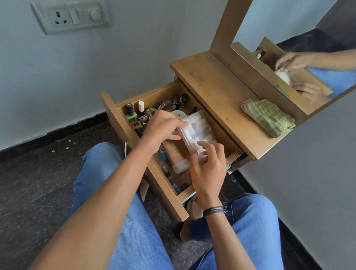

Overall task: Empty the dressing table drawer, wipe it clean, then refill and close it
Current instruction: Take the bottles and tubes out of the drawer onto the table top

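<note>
The left grip (162,127) is clenched on the far-left long side of a clear plastic box (196,127), fingers over its top edge and thumb along the side. The right grip (208,169) curls round the box's near end; its back faces the camera, so the contact is partly hidden, but it appears to pinch that end. The box sits tilted between the 2 grips, above the right half of the open drawer (150,94), and holds small pale items too blurred to name.

The drawer is pulled out toward the person's knees, its front panel standing between the 2 denim legs. Open floor (31,176) lies to its left; on the right a wall (330,157) runs close beside the dressing table.

Inside the drawer, nail polish bottles (141,112) stand crowded at the far-left corner, a round white tin (179,114) lies just beyond the box, and an orange tube (172,153) lies under it, near the front.

On the surface (214,91) a folded green striped cloth (268,117) rests at the right, below the mirror (308,38), with bare wood to its left.
</note>
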Motion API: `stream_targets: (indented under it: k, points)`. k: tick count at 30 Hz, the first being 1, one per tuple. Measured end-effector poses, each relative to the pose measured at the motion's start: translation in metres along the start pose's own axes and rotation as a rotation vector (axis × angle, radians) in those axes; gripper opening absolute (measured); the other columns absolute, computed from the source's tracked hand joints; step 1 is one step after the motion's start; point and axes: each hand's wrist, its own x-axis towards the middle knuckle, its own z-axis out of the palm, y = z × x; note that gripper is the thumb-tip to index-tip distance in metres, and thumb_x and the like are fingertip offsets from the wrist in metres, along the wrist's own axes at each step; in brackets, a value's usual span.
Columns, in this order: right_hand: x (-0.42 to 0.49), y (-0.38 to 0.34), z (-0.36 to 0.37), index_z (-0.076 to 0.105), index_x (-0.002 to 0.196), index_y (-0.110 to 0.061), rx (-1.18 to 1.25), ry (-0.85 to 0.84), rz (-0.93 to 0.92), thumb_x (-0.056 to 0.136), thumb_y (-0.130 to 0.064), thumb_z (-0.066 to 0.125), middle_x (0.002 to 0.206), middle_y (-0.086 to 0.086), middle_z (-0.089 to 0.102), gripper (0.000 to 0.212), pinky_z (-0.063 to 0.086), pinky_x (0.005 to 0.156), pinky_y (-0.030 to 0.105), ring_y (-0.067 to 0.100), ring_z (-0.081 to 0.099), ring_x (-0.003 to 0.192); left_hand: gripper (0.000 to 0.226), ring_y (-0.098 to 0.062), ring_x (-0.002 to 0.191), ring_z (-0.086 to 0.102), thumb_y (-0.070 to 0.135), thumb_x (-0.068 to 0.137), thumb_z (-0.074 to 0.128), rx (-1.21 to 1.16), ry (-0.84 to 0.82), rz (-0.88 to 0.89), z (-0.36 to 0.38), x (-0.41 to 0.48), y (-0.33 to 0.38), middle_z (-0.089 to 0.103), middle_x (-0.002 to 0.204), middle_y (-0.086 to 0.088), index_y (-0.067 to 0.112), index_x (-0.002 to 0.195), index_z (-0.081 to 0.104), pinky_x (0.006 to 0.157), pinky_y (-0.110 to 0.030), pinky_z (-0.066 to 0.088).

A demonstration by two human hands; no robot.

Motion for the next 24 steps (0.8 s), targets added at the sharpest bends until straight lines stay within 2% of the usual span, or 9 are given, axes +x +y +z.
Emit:
stream_targets:
  k: [2,5,9,12,14,16,19,22,24]
  points:
    - [0.001,-0.004,-0.004,0.068,0.117,-0.017,0.033,0.001,-0.002,0.093,-0.032,0.072,0.117,-0.002,0.052,0.029,0.049,0.085,0.031,0.012,0.050,0.106,0.021,-0.017,0.082,0.076,0.013,0.085,0.076,-0.112,0.030,-0.024,-0.015,-0.003,0.004,0.076,0.100,-0.010,0.004,0.104,0.072,0.071,-0.030,0.063]
    - [0.006,-0.011,-0.011,0.061,0.128,-0.026,0.126,-0.077,0.033,0.088,-0.053,0.071,0.132,-0.006,0.043,0.049,0.035,0.102,0.023,0.008,0.038,0.125,0.025,-0.021,0.087,0.076,0.015,0.084,0.077,-0.245,0.059,-0.018,-0.035,-0.005,0.006,0.077,0.099,-0.011,0.003,0.106,0.073,0.079,-0.037,0.063]
    - [0.024,-0.021,-0.018,0.055,0.136,-0.032,0.234,-0.176,0.057,0.081,-0.057,0.077,0.150,-0.008,0.031,0.064,0.036,0.115,0.038,0.012,0.029,0.144,0.020,-0.023,0.090,0.076,0.014,0.085,0.075,-0.327,0.054,0.048,-0.045,-0.006,0.016,0.078,0.097,-0.010,0.004,0.103,0.075,0.078,-0.035,0.062]
    - [0.044,-0.031,-0.022,0.054,0.132,-0.027,0.260,-0.220,0.053,0.078,-0.050,0.083,0.161,-0.006,0.021,0.065,0.033,0.113,0.035,0.012,0.021,0.151,0.020,-0.025,0.089,0.076,0.012,0.085,0.075,-0.359,0.044,0.088,-0.047,0.000,0.029,0.078,0.095,-0.011,0.004,0.102,0.075,0.075,-0.031,0.061]
    - [0.062,-0.035,-0.025,0.054,0.128,-0.026,0.233,-0.243,0.035,0.077,-0.043,0.086,0.162,-0.005,0.019,0.063,0.030,0.110,0.023,0.009,0.021,0.147,0.021,-0.025,0.089,0.076,0.012,0.085,0.074,-0.370,0.026,0.109,-0.048,0.006,0.037,0.077,0.097,-0.013,0.002,0.103,0.075,0.074,-0.030,0.060]
    - [0.083,-0.038,-0.028,0.054,0.126,-0.025,0.214,-0.241,0.012,0.075,-0.037,0.089,0.158,-0.002,0.024,0.063,0.027,0.104,0.008,0.005,0.026,0.140,0.017,-0.026,0.088,0.075,0.010,0.085,0.073,-0.404,0.021,0.125,-0.046,0.015,0.044,0.077,0.094,-0.014,0.001,0.100,0.074,0.073,-0.030,0.060]
    - [0.116,-0.039,-0.027,0.058,0.120,-0.025,0.208,-0.180,-0.022,0.071,-0.035,0.091,0.146,0.004,0.037,0.060,0.032,0.105,0.009,0.014,0.033,0.138,0.007,-0.022,0.086,0.075,0.006,0.088,0.071,-0.533,0.029,0.140,-0.038,0.032,0.055,0.077,0.090,-0.011,0.003,0.094,0.073,0.073,-0.028,0.059]
    - [0.147,-0.039,-0.018,0.063,0.114,-0.026,0.222,-0.106,0.033,0.070,-0.036,0.091,0.134,0.002,0.048,0.053,0.030,0.092,-0.003,0.010,0.041,0.126,0.025,-0.019,0.097,0.074,0.007,0.090,0.071,-0.594,0.025,0.190,-0.028,0.049,0.063,0.077,0.105,-0.008,0.004,0.114,0.071,0.082,-0.027,0.059]
    - [0.167,-0.038,-0.011,0.065,0.111,-0.029,0.222,-0.066,0.112,0.068,-0.038,0.090,0.130,0.000,0.050,0.051,0.031,0.083,-0.005,0.003,0.045,0.113,0.042,-0.019,0.101,0.073,0.008,0.089,0.072,-0.572,0.073,0.212,-0.023,0.058,0.063,0.074,0.114,-0.008,0.006,0.130,0.064,0.088,-0.029,0.059]
